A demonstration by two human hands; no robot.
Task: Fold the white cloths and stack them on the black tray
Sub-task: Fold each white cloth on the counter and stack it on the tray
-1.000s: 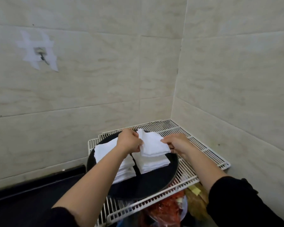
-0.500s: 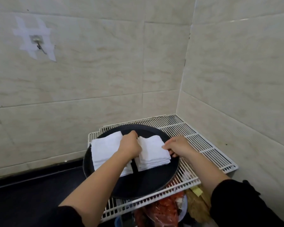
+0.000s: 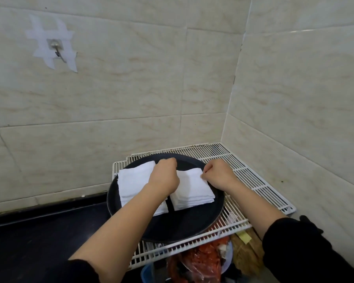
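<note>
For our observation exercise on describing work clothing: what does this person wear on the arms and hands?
Black sleeves, the left sleeve and the right sleeve, end near the elbows, leaving the forearms uncovered. The left hand and the right hand are ungloved; no ring, watch or bracelet shows.

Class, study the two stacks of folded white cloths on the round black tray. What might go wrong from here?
1. Both the left hand and right hand pinch the top white cloth; an uneven release may skew the right stack.
2. The left forearm crosses over the left stack on the round black tray; withdrawing could drag it.
</note>
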